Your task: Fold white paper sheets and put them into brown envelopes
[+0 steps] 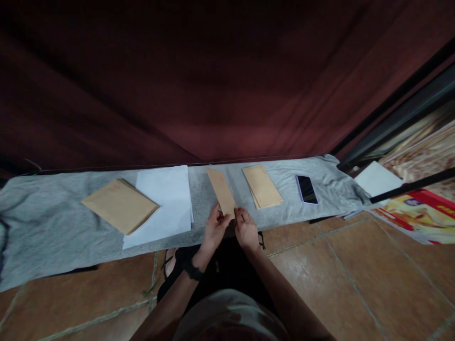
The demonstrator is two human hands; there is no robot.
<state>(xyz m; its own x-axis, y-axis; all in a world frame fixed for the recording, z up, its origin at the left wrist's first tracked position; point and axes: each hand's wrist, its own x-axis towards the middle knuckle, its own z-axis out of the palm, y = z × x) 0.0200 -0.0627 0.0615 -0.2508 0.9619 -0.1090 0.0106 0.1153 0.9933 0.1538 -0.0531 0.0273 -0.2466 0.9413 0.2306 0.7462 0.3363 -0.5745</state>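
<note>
A brown paper envelope point(221, 188) is held between my two hands, its near end tilted up over the front edge of the cloth-covered bench. My left hand point(214, 228) pinches its near left edge, thumb on top. At the near right corner, my right hand point(246, 229) has its fingers closed on the same envelope. To the right lies a small pile of brown envelopes point(262, 185). On the left, a thicker stack of brown envelopes point(119, 204) overlaps white paper sheets point(167, 199).
A phone point(307, 189) lies toward the right end of the grey cloth point(53, 222). Behind the bench hangs a dark red curtain point(220, 94). A white sheet point(378, 179) and a red and yellow box point(419, 215) are at the right, near black metal bars. Tiles cover the floor.
</note>
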